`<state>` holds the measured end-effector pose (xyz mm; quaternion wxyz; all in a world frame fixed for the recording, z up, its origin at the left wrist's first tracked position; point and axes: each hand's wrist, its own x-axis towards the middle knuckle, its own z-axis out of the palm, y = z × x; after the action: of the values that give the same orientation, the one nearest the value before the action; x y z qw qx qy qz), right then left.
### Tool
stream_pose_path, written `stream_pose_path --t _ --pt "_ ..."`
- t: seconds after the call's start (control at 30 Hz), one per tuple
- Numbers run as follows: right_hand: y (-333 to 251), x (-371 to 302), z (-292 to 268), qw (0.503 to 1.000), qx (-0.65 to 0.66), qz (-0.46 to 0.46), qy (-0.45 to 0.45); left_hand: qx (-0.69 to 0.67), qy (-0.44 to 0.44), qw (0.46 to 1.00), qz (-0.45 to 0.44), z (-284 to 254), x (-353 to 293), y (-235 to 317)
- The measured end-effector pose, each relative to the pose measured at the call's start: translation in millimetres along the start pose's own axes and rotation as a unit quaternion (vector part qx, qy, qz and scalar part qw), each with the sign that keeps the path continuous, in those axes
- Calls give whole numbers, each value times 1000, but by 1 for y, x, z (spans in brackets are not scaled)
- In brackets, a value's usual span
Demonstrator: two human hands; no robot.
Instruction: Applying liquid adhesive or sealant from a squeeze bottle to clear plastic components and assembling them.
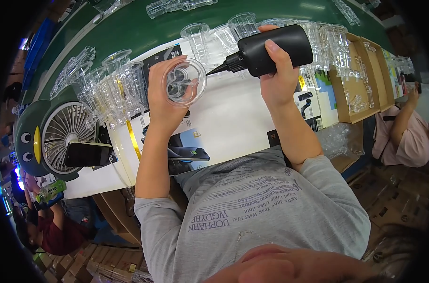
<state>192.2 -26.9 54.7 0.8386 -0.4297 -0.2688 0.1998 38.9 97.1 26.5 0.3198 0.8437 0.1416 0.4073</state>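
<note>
My left hand point(159, 96) is closed around a clear plastic cup point(195, 70), its round mouth facing up. Moulded shapes show inside the cup. A black squeeze bottle point(276, 49) with a pointed nozzle lies almost level in my right hand point(279, 80), thumb and fingers wrapped round it. The nozzle tip point(210, 72) is at the cup's right rim; whether it touches cannot be made out. Beyond my hands stand more clear cups point(195, 40) in a row, and another cluster of clear cups point(115, 59) is at the left.
A penguin-shaped fan point(66, 134) stands left, with a phone point(88, 154) in front. A second phone point(188, 153) lies near my body. Cardboard trays point(360, 106) of clear parts are at the right. A co-worker point(403, 132) sits far right, another person point(59, 231) lower left.
</note>
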Motion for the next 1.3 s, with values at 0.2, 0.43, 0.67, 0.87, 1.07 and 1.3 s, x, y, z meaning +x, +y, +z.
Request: stream_pose_path --t 0.2,0.43,0.67,0.87,1.07,1.3 --pt "0 1 -1 1000 0 0 1 -14 -18 1000 -9 -1 0 2" --pt "0 2 -3 1000 8 -11 -3 -91 -49 992 -71 -4 -3 5" --pt "-1 3 -4 1000 3 -5 -3 -137 -82 980 -118 -10 -3 4" --pt "-1 3 -5 1000 5 -11 -10 -126 -108 981 -100 -14 5 7" --pt "-1 3 -5 1000 10 -13 -13 -134 -130 976 -109 -20 7 6" --pt "0 4 -6 1000 5 -16 -16 -233 -80 954 -170 -22 4 2"
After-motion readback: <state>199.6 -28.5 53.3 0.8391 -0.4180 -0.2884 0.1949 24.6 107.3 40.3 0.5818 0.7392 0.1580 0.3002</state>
